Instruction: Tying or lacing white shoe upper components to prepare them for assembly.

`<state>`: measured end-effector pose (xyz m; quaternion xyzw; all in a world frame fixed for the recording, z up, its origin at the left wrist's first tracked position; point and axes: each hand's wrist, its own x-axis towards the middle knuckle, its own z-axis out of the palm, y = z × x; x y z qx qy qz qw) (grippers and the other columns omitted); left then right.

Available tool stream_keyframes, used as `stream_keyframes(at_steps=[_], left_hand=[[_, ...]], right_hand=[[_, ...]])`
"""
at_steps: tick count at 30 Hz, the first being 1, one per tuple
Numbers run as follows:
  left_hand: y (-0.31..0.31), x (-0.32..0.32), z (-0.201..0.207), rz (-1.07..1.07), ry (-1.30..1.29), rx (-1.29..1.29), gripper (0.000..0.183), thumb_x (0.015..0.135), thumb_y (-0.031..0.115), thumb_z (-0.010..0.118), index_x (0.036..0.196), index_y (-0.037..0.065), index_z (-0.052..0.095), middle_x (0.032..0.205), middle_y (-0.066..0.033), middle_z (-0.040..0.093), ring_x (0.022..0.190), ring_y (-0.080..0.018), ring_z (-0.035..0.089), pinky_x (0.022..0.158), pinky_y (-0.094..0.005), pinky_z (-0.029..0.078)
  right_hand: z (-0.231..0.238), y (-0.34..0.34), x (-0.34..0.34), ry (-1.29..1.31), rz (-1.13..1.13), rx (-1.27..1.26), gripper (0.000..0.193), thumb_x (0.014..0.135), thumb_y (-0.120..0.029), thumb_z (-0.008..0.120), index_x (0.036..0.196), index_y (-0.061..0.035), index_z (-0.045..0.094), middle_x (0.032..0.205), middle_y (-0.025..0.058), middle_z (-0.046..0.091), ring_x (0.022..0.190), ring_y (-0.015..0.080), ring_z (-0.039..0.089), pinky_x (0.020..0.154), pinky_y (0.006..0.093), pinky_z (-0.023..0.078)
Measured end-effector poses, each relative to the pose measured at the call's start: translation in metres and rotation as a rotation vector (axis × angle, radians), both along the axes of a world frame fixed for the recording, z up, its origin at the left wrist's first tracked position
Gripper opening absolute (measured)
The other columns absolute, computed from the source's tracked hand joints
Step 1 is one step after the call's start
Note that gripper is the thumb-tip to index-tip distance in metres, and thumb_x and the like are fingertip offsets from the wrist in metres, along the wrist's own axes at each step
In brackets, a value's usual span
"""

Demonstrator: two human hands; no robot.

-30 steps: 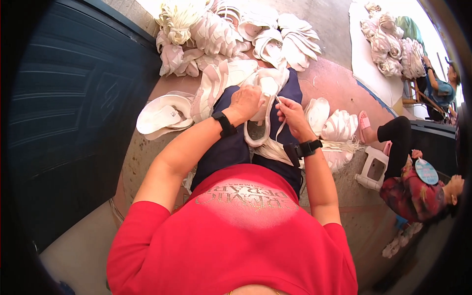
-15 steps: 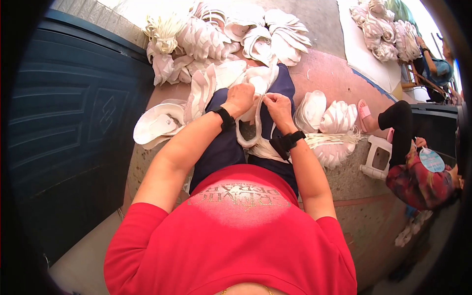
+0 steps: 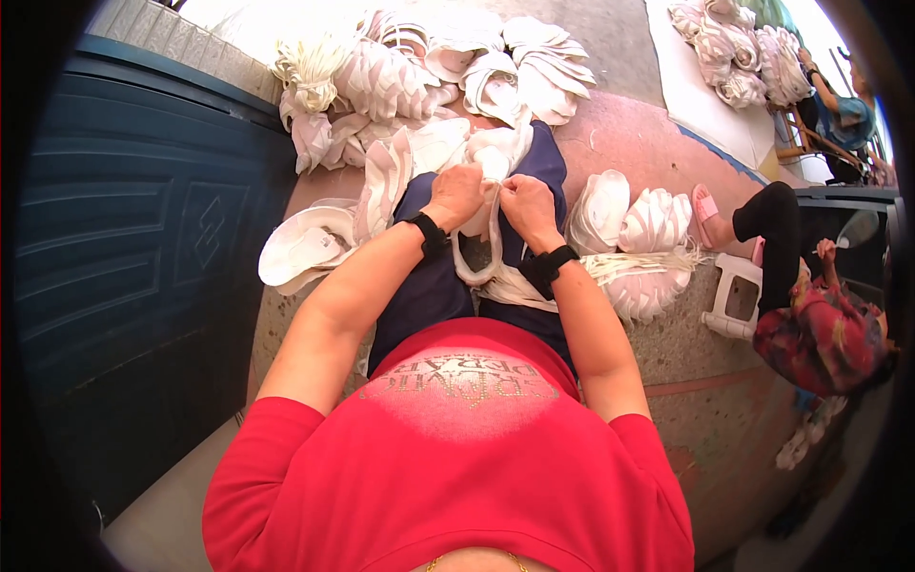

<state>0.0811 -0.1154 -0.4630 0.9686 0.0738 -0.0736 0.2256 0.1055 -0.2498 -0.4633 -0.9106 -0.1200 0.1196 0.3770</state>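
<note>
Basically, your workpiece, a white shoe upper w/ a looped rim (image 3: 477, 277), lay in front of you, btwn both hands & above the gap btwn your thighs. Ref. axis: the loop's long axis ran fore-aft, approx. in line w/ your torso. Its closed end pointed back toward you; its far end reached fwd past your fingers.

L hand (image 3: 457, 195): fingers curled narrow, gripping the upper at its L edge; exact fingertip contact was hidden behind the knuckles. R hand (image 3: 530, 205): thumb & fingers pinched tight on the R edge. Whether a thin cord was also in that pinch was too small to tell.

Key relation: the fingertips of both hands stood just beside each other at the fwd part of the loop, w/ the loop's R strand dropping from that pt. toward your body. Neither hand was clearly nearer the pinch pt.; the R was nearer that strand.

Adj. items: fanned white uppers (image 3: 381, 191) lay L of the L hand, beside your navy trousers (image 3: 416, 296); a bundle of pale cords (image 3: 658, 262) lay to the R, well apart from the R hand.
</note>
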Motion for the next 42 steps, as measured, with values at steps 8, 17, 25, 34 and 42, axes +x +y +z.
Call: stream_keyframes(at_steps=[8, 17, 25, 34, 42], left_hand=[[-0.001, -0.001, 0.0, 0.037, 0.021, -0.006, 0.026, 0.077, 0.028, 0.056, 0.077, 0.002, 0.059, 0.073, -0.02, 0.059, 0.073, -0.0345, 0.059, 0.063, -0.0419, 0.045], [0.001, -0.003, 0.001, 0.041, 0.001, -0.047, 0.025, 0.077, 0.028, 0.056, 0.078, 0.003, 0.06, 0.072, -0.0185, 0.06, 0.072, -0.034, 0.059, 0.062, -0.0407, 0.045], [0.0, -0.006, 0.005, 0.05, 0.006, -0.068, 0.025, 0.076, 0.028, 0.057, 0.08, 0.004, 0.06, 0.074, -0.0167, 0.061, 0.072, -0.0323, 0.059, 0.063, -0.0393, 0.046], [0.011, -0.006, 0.011, 0.088, -0.061, -0.239, 0.026, 0.074, 0.02, 0.057, 0.095, 0.005, 0.055, 0.074, -0.0105, 0.061, 0.07, -0.0264, 0.06, 0.061, -0.0354, 0.046], [0.006, -0.014, -0.005, -0.14, -0.193, 0.013, 0.018, 0.08, 0.023, 0.049, 0.077, 0.008, 0.058, 0.064, -0.0177, 0.057, 0.06, -0.0341, 0.058, 0.054, -0.0431, 0.046]], right_hand=[[-0.006, -0.003, 0.001, -0.002, 0.046, 0.04, 0.02, 0.071, -0.015, 0.05, 0.075, -0.0023, 0.064, 0.074, 0.0191, 0.06, 0.072, 0.0333, 0.059, 0.067, 0.0393, 0.047], [-0.021, -0.003, 0.005, -0.02, -0.027, 0.207, 0.017, 0.074, -0.017, 0.056, 0.078, -0.0023, 0.064, 0.066, 0.0126, 0.06, 0.058, 0.024, 0.058, 0.055, 0.0305, 0.045], [-0.024, 0.001, -0.004, 0.537, -0.231, 0.592, 0.017, 0.073, -0.016, 0.059, 0.075, 0.0004, 0.064, 0.057, 0.0058, 0.058, 0.05, 0.0088, 0.05, 0.048, 0.0261, 0.039], [-0.006, 0.01, 0.009, -0.038, 0.051, 0.185, 0.018, 0.076, -0.005, 0.044, 0.092, -0.0009, 0.052, 0.08, 0.0229, 0.057, 0.078, 0.0378, 0.055, 0.069, 0.0423, 0.044], [-0.031, 0.001, -0.008, 0.037, 0.135, 0.261, 0.027, 0.074, -0.014, 0.053, 0.098, -0.003, 0.049, 0.08, 0.0187, 0.057, 0.079, 0.0348, 0.056, 0.069, 0.0393, 0.044]])
